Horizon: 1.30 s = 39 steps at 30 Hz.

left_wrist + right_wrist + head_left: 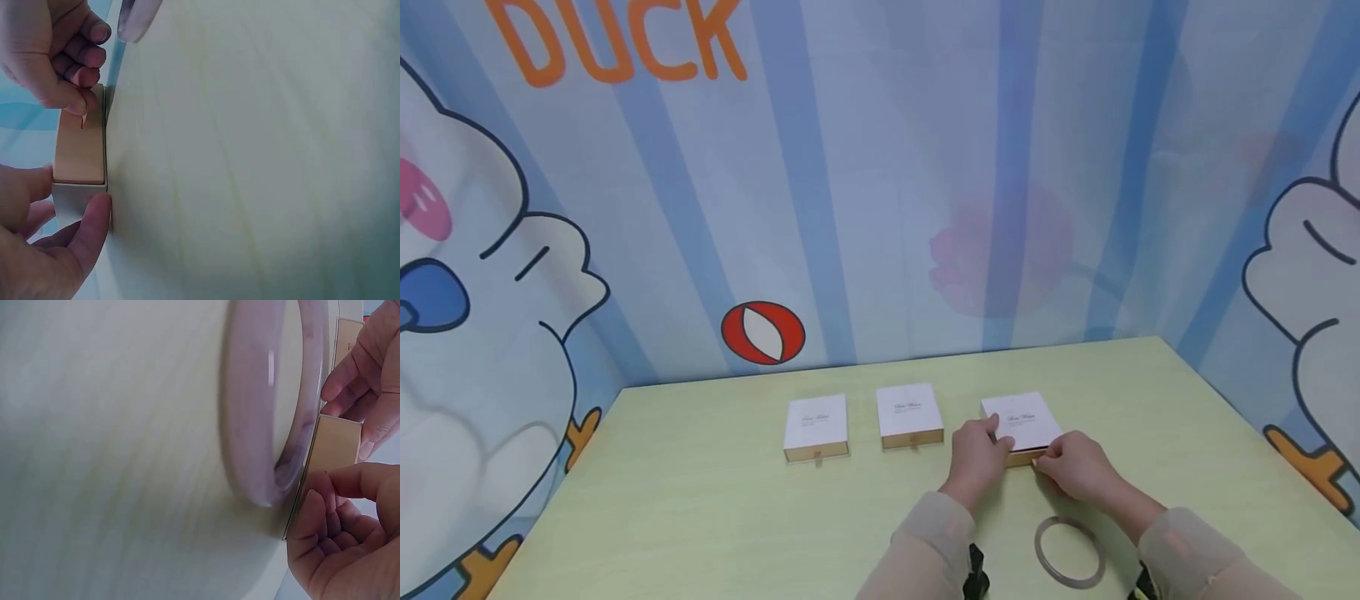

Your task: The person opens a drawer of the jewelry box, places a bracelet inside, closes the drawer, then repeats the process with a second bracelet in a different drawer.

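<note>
A white drawer-style gift box (1022, 417) with a tan front lies on the table at the right. My left hand (977, 457) grips its outer sleeve from the left side, thumb on top. At the front, my right hand (1081, 468) pinches the small ribbon tab (84, 121) between thumb and index finger. The tan drawer front (80, 153) sits about flush with the sleeve in the left wrist view. A pale pinkish-lilac bangle (247, 394) lies on the table in front of the box, close to the right forearm. The box's inside is hidden.
Two similar white boxes, one in the middle (910, 410) and one further left (816, 421), stand in a row on the light yellow-green table (700, 500). A blue striped cartoon backdrop (880, 208) rises behind the table and along both sides.
</note>
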{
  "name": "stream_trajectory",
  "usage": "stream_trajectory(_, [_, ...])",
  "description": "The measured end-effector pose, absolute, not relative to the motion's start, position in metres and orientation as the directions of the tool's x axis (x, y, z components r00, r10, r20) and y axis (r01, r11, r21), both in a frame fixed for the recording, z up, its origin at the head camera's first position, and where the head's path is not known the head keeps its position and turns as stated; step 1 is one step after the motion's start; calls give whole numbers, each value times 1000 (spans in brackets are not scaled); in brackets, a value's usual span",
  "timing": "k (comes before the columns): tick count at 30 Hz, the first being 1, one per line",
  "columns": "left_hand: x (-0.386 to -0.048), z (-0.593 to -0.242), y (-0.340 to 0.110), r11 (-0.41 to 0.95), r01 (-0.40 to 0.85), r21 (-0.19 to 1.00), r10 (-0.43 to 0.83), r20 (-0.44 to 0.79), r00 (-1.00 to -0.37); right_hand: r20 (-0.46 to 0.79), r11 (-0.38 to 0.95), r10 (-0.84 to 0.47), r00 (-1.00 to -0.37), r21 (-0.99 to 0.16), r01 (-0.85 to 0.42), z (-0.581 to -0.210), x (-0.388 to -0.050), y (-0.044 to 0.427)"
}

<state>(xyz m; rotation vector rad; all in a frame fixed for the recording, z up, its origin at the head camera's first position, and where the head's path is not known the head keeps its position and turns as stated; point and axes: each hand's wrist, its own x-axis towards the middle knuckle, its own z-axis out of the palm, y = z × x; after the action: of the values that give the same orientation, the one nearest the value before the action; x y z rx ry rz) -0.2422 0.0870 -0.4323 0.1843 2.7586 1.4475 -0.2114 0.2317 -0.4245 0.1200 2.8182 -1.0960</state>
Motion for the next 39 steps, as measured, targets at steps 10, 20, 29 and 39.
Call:
stream_trajectory(10, [-243, -433, 89, 575, 86, 814, 112, 26, -993, -127, 763, 10, -992, -641, 90, -424, -210, 233])
stream_trajectory(20, [-244, -433, 87, 579, 101, 809, 126, 33, -991, -101, 766, -13, -995, -640, 55, -424, -206, 234])
stream_trajectory(29, [-243, -431, 87, 578, 86, 811, 125, 16, -992, -115, 767, -12, -993, -638, 65, -425, -204, 235])
stream_trajectory(39, [-242, -430, 87, 564, 56, 824, 116, -12, -993, -105, 772, -20, -994, -634, 52, -424, -200, 236])
